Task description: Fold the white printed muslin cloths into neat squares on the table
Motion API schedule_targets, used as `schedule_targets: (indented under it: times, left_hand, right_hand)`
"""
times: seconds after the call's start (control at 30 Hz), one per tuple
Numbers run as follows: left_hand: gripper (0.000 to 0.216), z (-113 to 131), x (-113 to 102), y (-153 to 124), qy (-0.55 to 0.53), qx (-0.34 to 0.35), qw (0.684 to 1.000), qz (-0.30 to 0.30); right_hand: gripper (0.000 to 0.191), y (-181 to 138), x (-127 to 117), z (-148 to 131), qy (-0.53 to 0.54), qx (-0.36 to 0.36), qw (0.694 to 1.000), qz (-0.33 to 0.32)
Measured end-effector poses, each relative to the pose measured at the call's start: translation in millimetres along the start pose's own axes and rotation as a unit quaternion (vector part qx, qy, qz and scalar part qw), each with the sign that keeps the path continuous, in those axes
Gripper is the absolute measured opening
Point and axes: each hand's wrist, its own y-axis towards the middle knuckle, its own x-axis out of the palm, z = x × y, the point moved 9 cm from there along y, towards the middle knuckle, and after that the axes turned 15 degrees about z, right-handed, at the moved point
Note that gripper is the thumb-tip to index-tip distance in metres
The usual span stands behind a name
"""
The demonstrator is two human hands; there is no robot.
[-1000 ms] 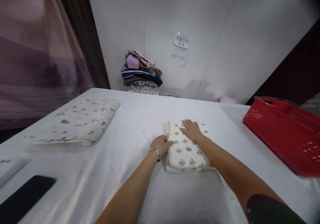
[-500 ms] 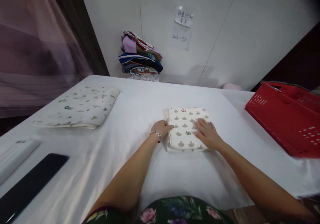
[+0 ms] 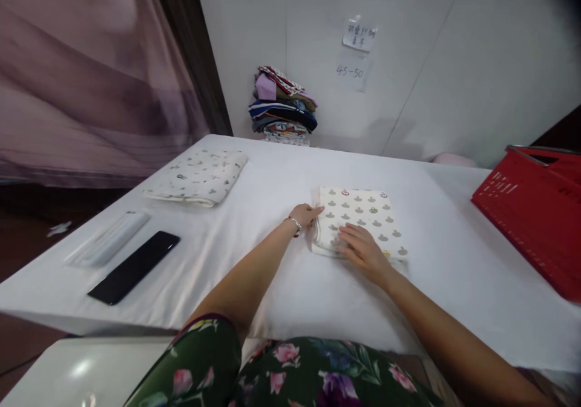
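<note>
A folded cream cloth printed with grey mushroom-like shapes, a few of them red, green or yellow, lies on the white-covered table in front of me. My left hand, with a bracelet at the wrist, grips the cloth's layered left edge, one finger over the top and the others partly hidden. Fingers stretched out, my right hand rests over the front part of the same cloth. Farther left lies another folded cream cloth with a small scattered print.
A black phone-like slab and a clear-wrapped white packet lie at the table's left. The red plastic basket stands at the right. Behind the table, a pile of folded fabrics is against the wall, near paper notes.
My right hand has slid from the cloth's right side toward its front middle. My left hand keeps to the left edge. The view has turned left, showing more of the table's left side.
</note>
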Motion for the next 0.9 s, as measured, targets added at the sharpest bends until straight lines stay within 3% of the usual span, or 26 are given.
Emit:
schedule_targets:
  times: [0.17,0.37,0.57,0.9]
  left_hand:
    - [0.03,-10,-19,-39,-0.044,0.022,0.997,0.06]
    - [0.014,-26,-14,-85,-0.114,0.048,0.989,0.079]
    - [0.017,-18,-13,-99,-0.115,0.101,0.984,0.096]
    - [0.016,-20,-9,-97,-0.111,0.076,0.985,0.108]
  right_hand:
    - [0.037,3,19,-24,-0.015,-0.064,0.998,0.0]
    - [0.034,-1,33,-20,-0.04,-0.058,0.998,0.007]
    - [0.031,-1,33,-22,-0.036,-0.052,0.997,0.039]
    - [0.03,-1,34,-27,-0.035,-0.061,0.996,0.062]
